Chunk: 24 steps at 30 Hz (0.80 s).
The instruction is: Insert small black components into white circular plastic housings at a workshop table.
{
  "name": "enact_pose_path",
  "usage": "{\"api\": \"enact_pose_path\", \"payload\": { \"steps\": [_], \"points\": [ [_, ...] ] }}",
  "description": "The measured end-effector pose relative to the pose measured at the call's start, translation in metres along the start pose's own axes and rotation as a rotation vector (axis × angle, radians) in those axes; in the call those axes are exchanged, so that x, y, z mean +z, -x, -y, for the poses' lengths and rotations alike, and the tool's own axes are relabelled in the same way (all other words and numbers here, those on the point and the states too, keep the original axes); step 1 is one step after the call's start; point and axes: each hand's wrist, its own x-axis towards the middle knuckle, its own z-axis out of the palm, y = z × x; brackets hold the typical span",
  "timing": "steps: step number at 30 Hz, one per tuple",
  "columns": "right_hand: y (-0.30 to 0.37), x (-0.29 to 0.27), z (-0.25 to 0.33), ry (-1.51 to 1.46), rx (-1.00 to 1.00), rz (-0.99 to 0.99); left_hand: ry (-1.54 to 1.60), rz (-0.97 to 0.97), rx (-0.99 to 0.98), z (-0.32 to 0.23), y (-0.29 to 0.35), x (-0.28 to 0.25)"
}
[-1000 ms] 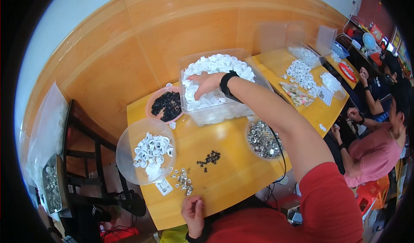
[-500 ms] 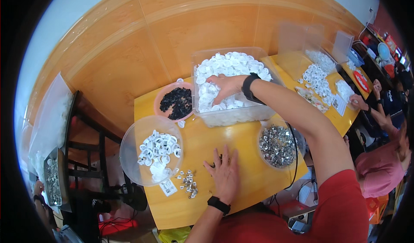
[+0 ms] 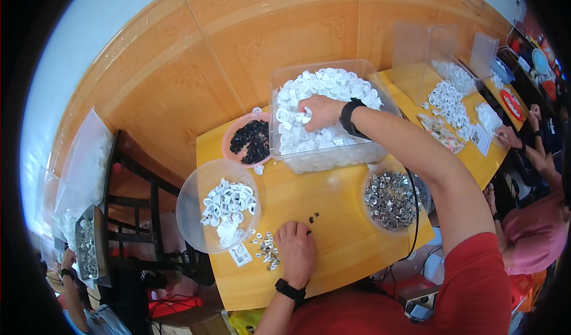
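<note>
The right hand [image 3: 318,111] reaches far forward into the clear plastic bin [image 3: 333,156], its grip curled down among the white plastic rings [image 3: 333,85] heaped there; whether it grasps one cannot be told. The left hand [image 3: 296,252] lies flat and released on the tabletop [image 3: 333,204], nearer the body than the bin, beside small metal parts [image 3: 266,250].

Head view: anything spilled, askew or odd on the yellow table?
Minor strays only. One white ring lies loose on the table between the pink bowl and the clear tub. A few small dark parts and a scatter of metal bits sit loose by the left hand. No tipped containers.
</note>
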Motion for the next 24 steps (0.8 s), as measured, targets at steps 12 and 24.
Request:
{"api": "enact_pose_path", "payload": {
  "steps": [12, 24],
  "points": [
    [0.035, -0.047, 0.012, -0.778, 0.284, -0.147, -0.109, 0.152, 0.174, -0.012, -0.003, 0.007],
    [0.141, -0.03, 0.11, -1.109, 0.059, 0.188, -0.193, 0.281, 0.077, 0.001, 0.026, 0.006]
  ]
}}
